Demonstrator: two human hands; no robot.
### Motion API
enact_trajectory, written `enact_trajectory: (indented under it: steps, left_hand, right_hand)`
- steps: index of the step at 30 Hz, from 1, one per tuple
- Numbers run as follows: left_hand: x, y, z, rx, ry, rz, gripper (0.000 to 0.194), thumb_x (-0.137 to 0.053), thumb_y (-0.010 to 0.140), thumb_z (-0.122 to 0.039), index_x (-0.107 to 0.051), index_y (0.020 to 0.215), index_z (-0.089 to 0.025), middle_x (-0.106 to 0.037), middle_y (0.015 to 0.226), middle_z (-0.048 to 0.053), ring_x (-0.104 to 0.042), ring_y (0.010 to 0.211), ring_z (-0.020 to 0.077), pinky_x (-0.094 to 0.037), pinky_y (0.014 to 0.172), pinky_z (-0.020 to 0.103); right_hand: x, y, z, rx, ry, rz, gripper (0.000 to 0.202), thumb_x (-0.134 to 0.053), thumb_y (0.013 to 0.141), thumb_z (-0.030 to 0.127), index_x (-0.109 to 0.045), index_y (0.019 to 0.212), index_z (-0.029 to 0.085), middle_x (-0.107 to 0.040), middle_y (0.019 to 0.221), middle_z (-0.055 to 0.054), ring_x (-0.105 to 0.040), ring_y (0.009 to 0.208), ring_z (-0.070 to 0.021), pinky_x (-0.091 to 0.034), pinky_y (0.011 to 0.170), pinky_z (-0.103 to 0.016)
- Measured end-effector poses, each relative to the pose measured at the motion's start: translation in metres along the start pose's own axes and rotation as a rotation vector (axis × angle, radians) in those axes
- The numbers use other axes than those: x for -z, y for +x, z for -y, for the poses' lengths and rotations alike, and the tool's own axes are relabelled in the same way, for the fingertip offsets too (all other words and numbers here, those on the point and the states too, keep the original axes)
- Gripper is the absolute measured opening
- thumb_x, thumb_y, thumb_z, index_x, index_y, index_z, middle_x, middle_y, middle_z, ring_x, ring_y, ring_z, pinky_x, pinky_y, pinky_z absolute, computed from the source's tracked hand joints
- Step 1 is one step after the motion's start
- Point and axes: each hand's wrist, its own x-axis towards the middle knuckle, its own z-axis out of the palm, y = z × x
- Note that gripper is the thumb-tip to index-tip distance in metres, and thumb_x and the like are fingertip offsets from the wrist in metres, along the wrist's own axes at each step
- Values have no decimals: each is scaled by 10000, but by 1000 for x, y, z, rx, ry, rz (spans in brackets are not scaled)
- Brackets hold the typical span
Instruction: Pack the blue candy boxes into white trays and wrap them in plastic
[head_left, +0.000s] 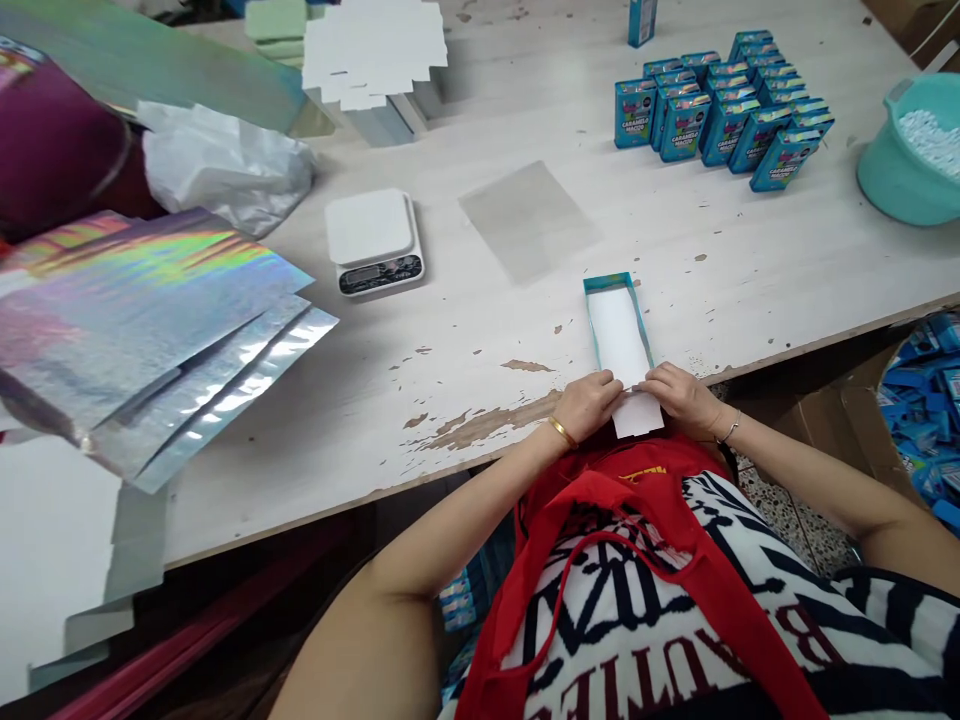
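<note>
A long, shallow tray-like box point(621, 325) with a white inside and blue-green rims lies at the table's front edge. Its near end has a white flap that hangs out past the edge, toward the red apron. My left hand point(590, 402) grips the left corner of that near end, fingers closed. At the right corner my right hand point(681, 398) pinches the same end, its fingertips close to those of my left hand. A translucent sheet point(529, 220) lies flat beyond the box.
Small blue candy boxes point(684, 128) stand in rows at the back right, beside a turquoise tub point(911, 165). A white scale point(373, 240) sits left of centre. Shiny holographic sheets point(150, 320) cover the left side. White card point(375, 45) is stacked at the back.
</note>
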Motion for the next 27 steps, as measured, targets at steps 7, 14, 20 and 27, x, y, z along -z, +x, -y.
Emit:
enact_trajectory:
  steps: [7, 14, 20, 27]
  left_hand:
    - [-2, 8, 1, 97, -252, -96, 169, -424, 973, -265, -572, 954, -186, -610, 855, 45, -564, 777, 161, -454, 717, 282]
    - [2, 2, 4, -53, -435, -48, 307, -396, 984, -368, -623, 1061, -177, -639, 1062, 111, -615, 961, 189, -497, 858, 324]
    - [0, 4, -7, 177, -469, -77, 390, -404, 980, -367, -471, 1307, -165, -684, 1022, 93, -652, 885, 193, -503, 816, 325]
    - [-6, 12, -27, 407, -331, -238, 512, -497, 955, -370, -360, 1417, -197, -668, 1088, 87, -647, 850, 190, -472, 706, 294]
  right_hand:
    - [12, -24, -7, 109, 42, 175, 652, -502, 864, 173, -336, 1493, 131, -420, 1484, -192, -438, 1278, -288, -421, 1021, -513]
    - [-3, -21, -5, -58, 215, -72, 354, -422, 973, 239, -537, 1303, 179, -567, 1370, -157, -520, 1195, -243, -455, 985, -493]
    - [-10, -1, 4, -346, 309, -271, 368, -426, 1000, 321, -482, 1333, 174, -674, 1085, -111, -607, 979, -213, -515, 877, -388]
    - [-21, -9, 3, -202, 84, -233, 324, -444, 985, 289, -557, 1264, 168, -506, 1378, -182, -518, 1181, -251, -466, 958, -412]
